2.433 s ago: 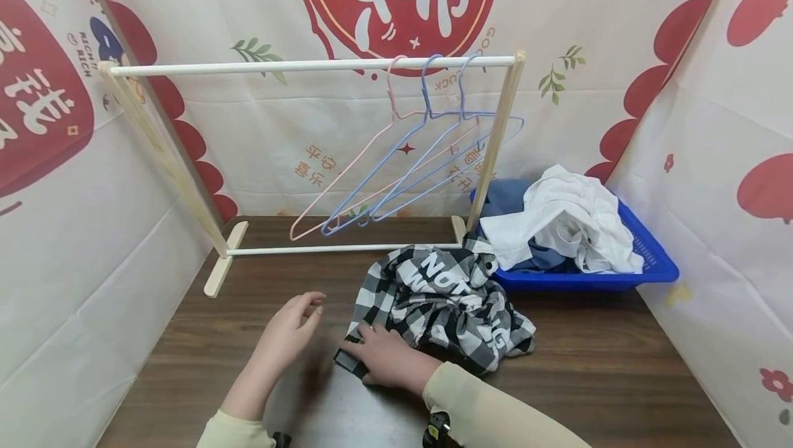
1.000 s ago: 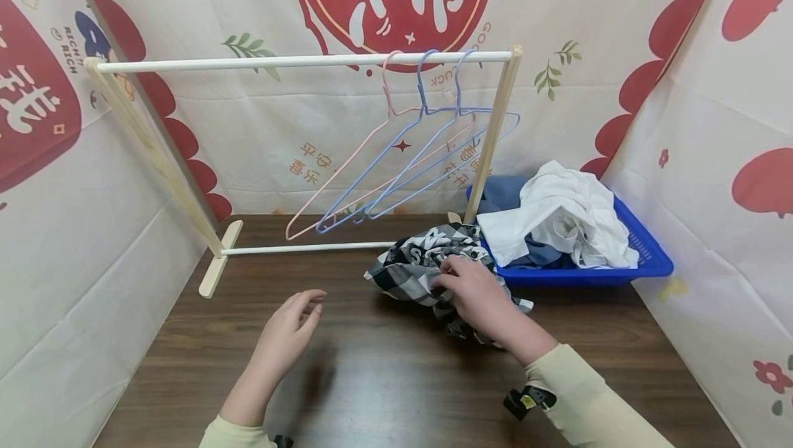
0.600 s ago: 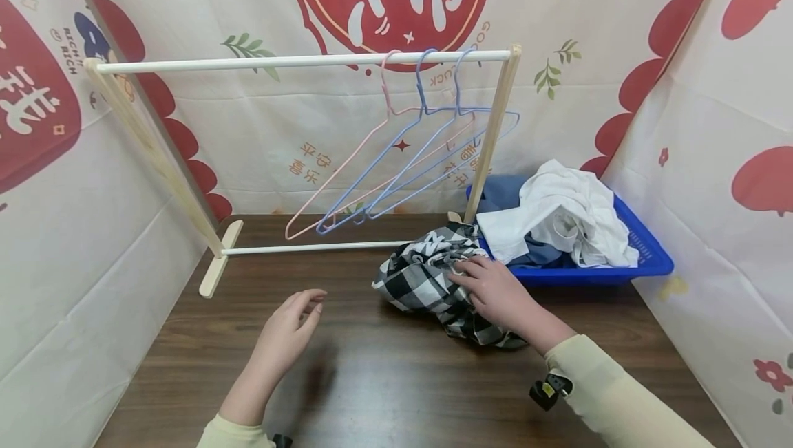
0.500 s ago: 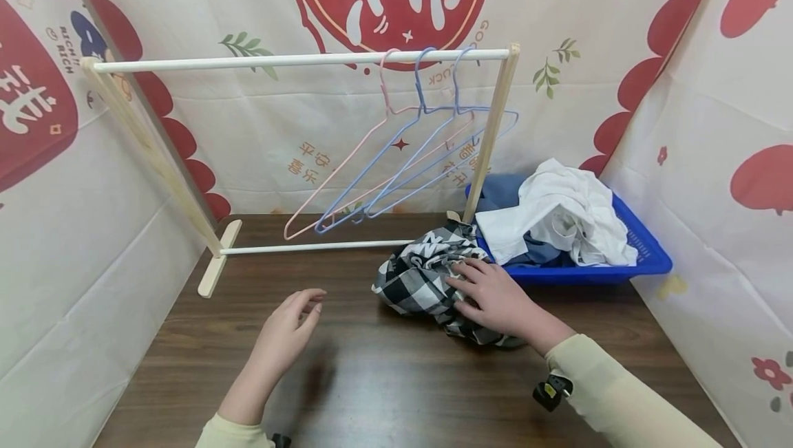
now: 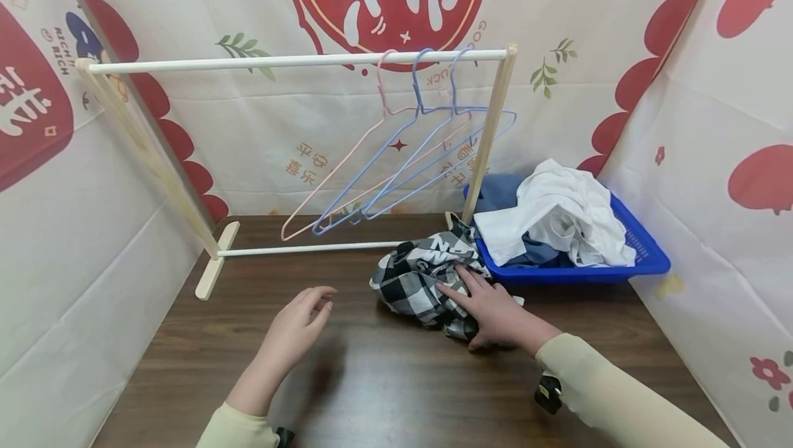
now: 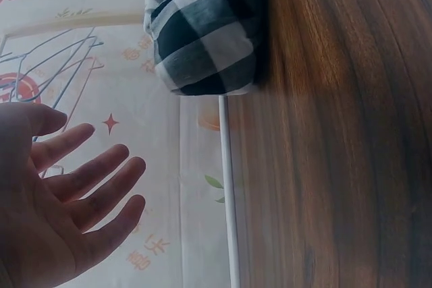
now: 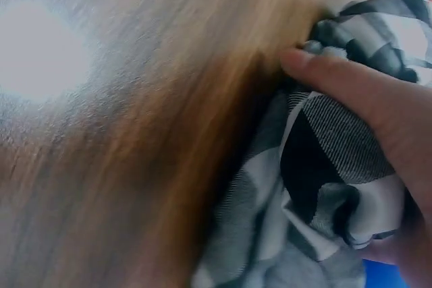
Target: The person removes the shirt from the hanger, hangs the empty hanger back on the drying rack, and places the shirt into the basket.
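A crumpled black-and-white checked shirt (image 5: 411, 283) with white lettering lies on the table in front of the basket. My right hand (image 5: 498, 314) rests on its near right side, the fingers spread over the cloth. In the right wrist view the thumb (image 7: 331, 75) lies across the folds of the shirt (image 7: 317, 160). My left hand (image 5: 300, 321) is held over the table left of the shirt, holding nothing. The left wrist view shows that hand (image 6: 74, 200) with loosely bent, parted fingers, apart from the shirt (image 6: 209, 38).
A drying rack (image 5: 297, 61) stands behind, with a pink hanger (image 5: 331, 176) and two blue hangers (image 5: 365, 173) on its top bar. A blue basket (image 5: 576, 274) at the right holds white clothes (image 5: 564, 210) and blue clothes (image 5: 498, 190). Printed cloth walls enclose the wooden table (image 5: 384, 393).
The right hand has shifted right and away with the shirt, bunching it beside the basket. Lately its fingers have spread wider over the cloth. The left hand has barely moved.
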Demonstrator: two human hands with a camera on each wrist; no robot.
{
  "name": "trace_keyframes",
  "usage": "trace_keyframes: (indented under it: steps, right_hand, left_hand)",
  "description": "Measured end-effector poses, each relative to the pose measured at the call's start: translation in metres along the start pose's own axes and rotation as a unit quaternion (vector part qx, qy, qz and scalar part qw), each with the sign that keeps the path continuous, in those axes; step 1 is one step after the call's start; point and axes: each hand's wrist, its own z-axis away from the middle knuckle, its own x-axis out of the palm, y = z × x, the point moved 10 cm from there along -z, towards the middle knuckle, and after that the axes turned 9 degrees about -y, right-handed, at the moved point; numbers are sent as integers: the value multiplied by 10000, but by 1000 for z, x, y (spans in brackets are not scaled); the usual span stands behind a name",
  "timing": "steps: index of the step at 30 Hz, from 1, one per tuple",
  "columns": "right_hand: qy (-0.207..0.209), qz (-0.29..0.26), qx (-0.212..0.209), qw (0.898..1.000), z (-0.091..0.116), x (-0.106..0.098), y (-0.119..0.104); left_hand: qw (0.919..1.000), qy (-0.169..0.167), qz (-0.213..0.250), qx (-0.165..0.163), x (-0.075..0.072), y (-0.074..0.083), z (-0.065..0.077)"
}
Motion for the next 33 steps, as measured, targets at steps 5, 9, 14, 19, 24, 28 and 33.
trace_keyframes:
  steps: [5, 9, 14, 19, 24, 28, 33]
  right_hand:
    - [-11, -424, 254, 9988, -9, 8, 12]
    - [122, -765, 328, 9965, -22, 6, 14]
    - [146, -1245, 581, 9904, -39, 5, 20]
    - [80, -1767, 650, 9821, -46, 5, 20]
    - [97, -2075, 466, 9771, -42, 3, 7]
    - [354, -2219, 307, 9739, -28, -9, -3]
    - [705, -2359, 128, 9691, -5, -31, -8]
  left_hand:
    - [10000, 29, -60, 63, 1, 3, -2]
    - [9999, 43, -109, 90, 2, 3, -4]
    - [9993, -142, -275, 217, 6, 8, -7]
    - [9971, -403, -537, 350, 9, 14, -10]
    - [9934, -542, -845, 559, 8, 22, -12]
    - [9898, -602, -1034, 776, 8, 29, -16]
    - [9876, -691, -1092, 895, 8, 39, -21]
